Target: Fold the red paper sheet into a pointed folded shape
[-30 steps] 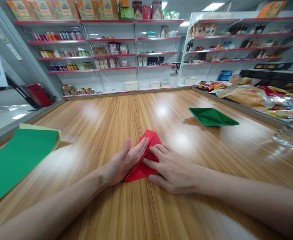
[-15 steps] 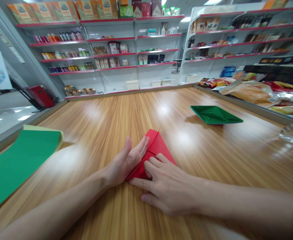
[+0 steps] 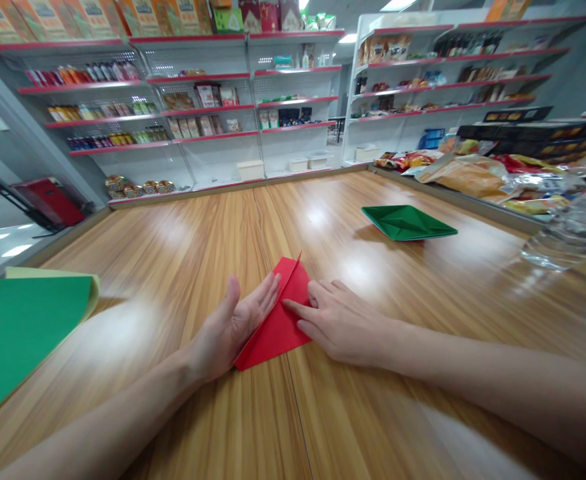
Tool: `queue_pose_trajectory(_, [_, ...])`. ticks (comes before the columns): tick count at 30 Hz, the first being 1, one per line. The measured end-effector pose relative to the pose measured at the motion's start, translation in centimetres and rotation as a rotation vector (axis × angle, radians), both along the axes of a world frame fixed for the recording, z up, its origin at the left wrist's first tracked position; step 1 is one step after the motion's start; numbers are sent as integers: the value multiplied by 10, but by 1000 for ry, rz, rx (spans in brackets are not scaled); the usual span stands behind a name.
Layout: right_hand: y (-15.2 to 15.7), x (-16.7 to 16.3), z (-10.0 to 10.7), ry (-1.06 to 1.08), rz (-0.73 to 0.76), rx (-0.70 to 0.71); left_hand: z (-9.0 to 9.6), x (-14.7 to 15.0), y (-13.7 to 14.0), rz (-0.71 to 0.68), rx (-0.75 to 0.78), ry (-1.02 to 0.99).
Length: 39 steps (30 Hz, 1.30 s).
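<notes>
A folded sheet of red paper (image 3: 293, 327) lies on the wooden table in front of me, with a narrow flap standing up along its left side. My left hand (image 3: 237, 323) rests on its edge, palm facing right and fingers stretched out along that flap. From the right, my right hand (image 3: 343, 320) touches the red paper; its index finger points out to the crease at the flap's foot, while the other fingers are bent. Farther right lies a green folded paper piece (image 3: 413, 223) with raised edges.
A stack of green and pale yellow paper sheets (image 3: 27, 333) lies at the left, its far corner curled up. At the right are a clear plastic container (image 3: 563, 233) and snack bags (image 3: 473, 177). Shelves of goods (image 3: 207, 107) stand behind the wooden table (image 3: 197, 233).
My right hand has moved up and away from the paper's near corner, baring its lower part. The left hand stays along the flap. The whole view has shifted slightly to the right.
</notes>
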State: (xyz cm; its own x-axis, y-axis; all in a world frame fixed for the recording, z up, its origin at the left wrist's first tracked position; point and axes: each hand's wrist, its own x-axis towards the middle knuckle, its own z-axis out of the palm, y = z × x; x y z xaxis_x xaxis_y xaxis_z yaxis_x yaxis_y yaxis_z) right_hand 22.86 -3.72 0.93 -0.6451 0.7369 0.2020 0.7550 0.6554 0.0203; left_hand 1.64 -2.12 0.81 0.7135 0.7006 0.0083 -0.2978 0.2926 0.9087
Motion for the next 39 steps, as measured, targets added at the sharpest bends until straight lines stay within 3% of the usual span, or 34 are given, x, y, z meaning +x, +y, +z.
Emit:
queue_pose_trajectory(5, [-2,-1,2,-61,28,25,-1,2,-5,5,106,140])
queue_pose_trajectory(11, [1,-1,1,32,41,-8,4,11,-22,34,446,661])
queue_pose_trajectory(14, [9,4,-5,214,78,-62,6,18,-28,19,697,945])
queue_pose_trajectory(16, [17,10,-7,402,1,-86,8,23,-32,-48,871,1110])
queue_pose_trajectory(18, [23,15,-6,539,-110,-10,10,24,-34,-125,1009,1203])
queue_pose_trajectory(21, [25,16,-1,571,-76,141,13,21,-33,-187,1178,1185])
queue_pose_trajectory(23, [22,13,1,472,-2,141,14,17,-30,-188,1239,1099])
queue_pose_trajectory(26, [16,5,2,275,38,48,10,13,-22,-88,1187,910])
queue_pose_trajectory(29, [14,1,5,177,2,-15,0,10,-17,105,1093,771])
queue_pose_trajectory(33, [13,3,11,161,-33,-117,-7,7,-15,211,1188,831])
queue_pose_trajectory(39, [8,4,8,257,-72,-163,2,5,-12,329,1311,1034])
